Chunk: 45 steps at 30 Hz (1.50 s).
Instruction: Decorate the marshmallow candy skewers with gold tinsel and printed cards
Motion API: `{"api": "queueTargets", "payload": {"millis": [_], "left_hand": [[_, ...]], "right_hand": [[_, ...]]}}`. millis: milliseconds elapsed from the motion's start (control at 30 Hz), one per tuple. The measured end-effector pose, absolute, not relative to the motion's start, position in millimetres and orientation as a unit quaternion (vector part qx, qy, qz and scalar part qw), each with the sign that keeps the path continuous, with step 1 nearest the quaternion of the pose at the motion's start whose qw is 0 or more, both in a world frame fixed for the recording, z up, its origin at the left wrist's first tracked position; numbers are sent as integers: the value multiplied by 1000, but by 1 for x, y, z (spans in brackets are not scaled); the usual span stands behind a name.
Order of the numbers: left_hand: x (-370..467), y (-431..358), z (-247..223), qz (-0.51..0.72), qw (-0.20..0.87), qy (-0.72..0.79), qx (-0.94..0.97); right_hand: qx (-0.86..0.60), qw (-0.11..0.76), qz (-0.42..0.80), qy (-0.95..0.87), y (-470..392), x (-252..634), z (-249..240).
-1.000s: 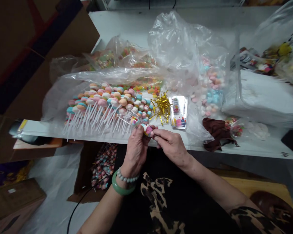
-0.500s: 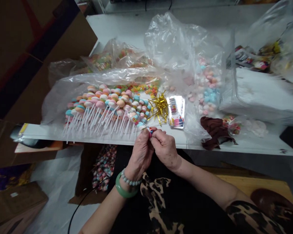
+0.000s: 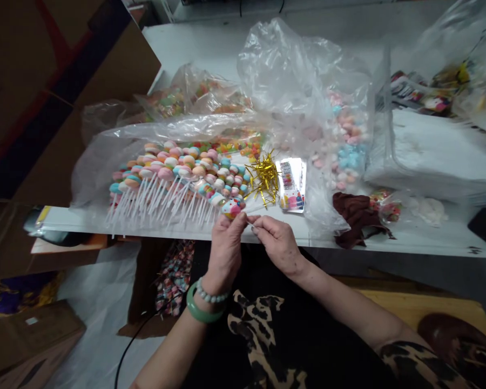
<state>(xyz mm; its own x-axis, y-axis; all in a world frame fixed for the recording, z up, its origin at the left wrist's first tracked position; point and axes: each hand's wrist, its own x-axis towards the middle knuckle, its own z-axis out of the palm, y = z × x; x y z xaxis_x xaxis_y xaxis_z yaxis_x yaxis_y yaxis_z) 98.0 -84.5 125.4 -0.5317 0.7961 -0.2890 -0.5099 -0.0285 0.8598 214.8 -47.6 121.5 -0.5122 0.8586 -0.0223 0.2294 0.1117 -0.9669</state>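
Note:
Near the table's front edge, my left hand is closed around the lower part of a bagged marshmallow lollipop. Its colourful candies and printed wrapper point up and left. Close beside it, my right hand pinches the thin, pale, stick-like end that shows between the hands; the fingers hide its tip. To the left lie many marshmallow lollipops on white sticks, in rows. Gold twist ties are heaped just beyond my hands, with a stack of printed cards to their right.
Clear plastic bags of pastel marshmallows and gummy candies lie behind. At right are a brown cloth and a stack of white bags. A large cardboard box stands left; below the table an open box holds wrapped sweets.
The bagged lollipop has turned, so its printed wrapper now shows above my left hand. My left hand has shifted slightly left, and the hands have moved a little apart.

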Motion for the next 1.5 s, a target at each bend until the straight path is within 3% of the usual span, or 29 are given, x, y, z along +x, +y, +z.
{"api": "queueTargets", "payload": {"millis": [233, 600, 667, 800, 933, 1167, 1367, 1500], "left_hand": [[100, -91, 123, 636, 494, 564, 184], [112, -100, 123, 564, 332, 704, 275], [112, -102, 125, 553, 347, 700, 290], [102, -103, 131, 540, 475, 642, 268], [93, -96, 135, 611, 552, 535, 189], [108, -88, 128, 680, 451, 564, 128], [106, -92, 138, 664, 538, 506, 118], [97, -92, 142, 663, 530, 515, 117]], "right_hand": [[-404, 333, 507, -684, -42, 215, 114], [-395, 348, 454, -719, -52, 215, 115], [-384, 355, 464, -715, -52, 214, 115], [-384, 365, 510, -678, -47, 221, 115], [-379, 378, 497, -683, -48, 225, 117], [-365, 374, 456, -720, -58, 216, 118], [-352, 355, 450, -740, -54, 218, 115], [-333, 318, 482, -745, -53, 220, 116]]}}
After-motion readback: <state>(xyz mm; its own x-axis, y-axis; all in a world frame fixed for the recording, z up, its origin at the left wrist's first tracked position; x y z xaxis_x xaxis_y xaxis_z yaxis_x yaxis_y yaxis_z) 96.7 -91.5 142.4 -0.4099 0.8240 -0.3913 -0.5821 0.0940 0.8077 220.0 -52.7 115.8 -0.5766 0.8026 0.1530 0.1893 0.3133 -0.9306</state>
